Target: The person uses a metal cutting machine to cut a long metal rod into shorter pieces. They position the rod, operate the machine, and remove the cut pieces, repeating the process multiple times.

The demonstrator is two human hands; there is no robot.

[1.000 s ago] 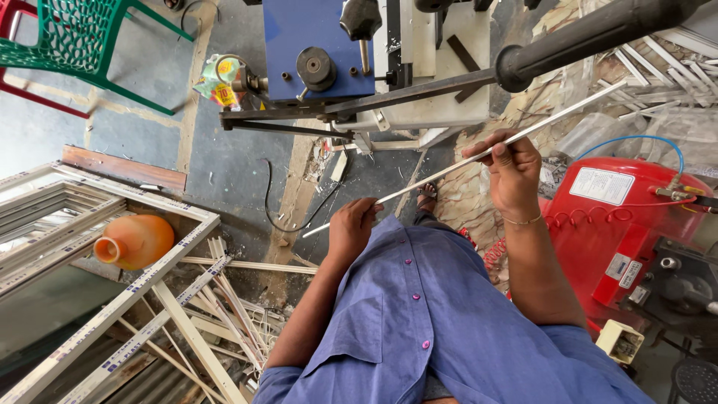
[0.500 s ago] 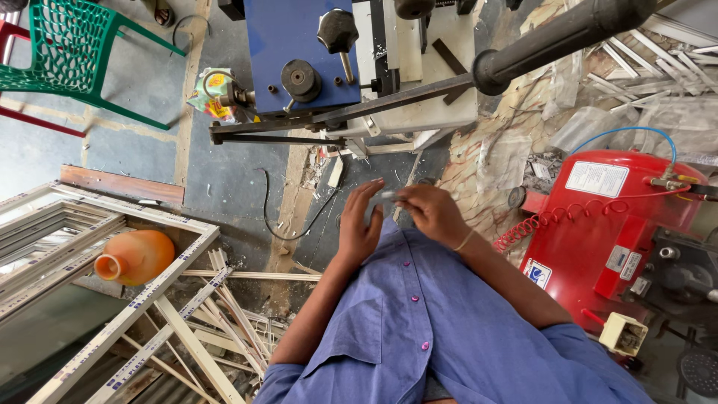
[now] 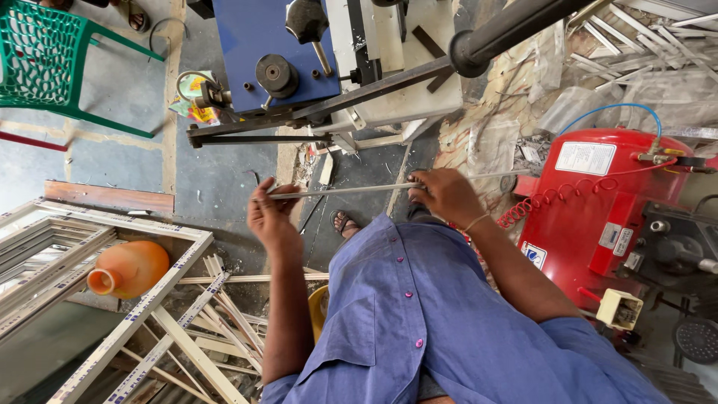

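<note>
I hold a long thin pale strip (image 3: 351,189) level in front of my chest. My left hand (image 3: 271,215) grips its left end, and my right hand (image 3: 443,193) grips it further right, with the strip running on past that hand towards the red tank. Both hands sit just below the blue and white machine (image 3: 299,52) and its dark steel frame bar (image 3: 336,97). My blue shirt fills the lower middle of the view, and my sandalled foot (image 3: 345,222) shows beneath the strip.
A red air compressor tank (image 3: 598,202) with a coiled red hose stands at the right. White window frames (image 3: 112,299) and loose white strips lie at the lower left, with an orange clay pot (image 3: 129,268) among them. A green plastic chair (image 3: 52,60) stands at the upper left.
One second ago the strip slanted up to the right with my hands far apart. My hands then came together at my chest. Now they are apart again and the strip lies level.
</note>
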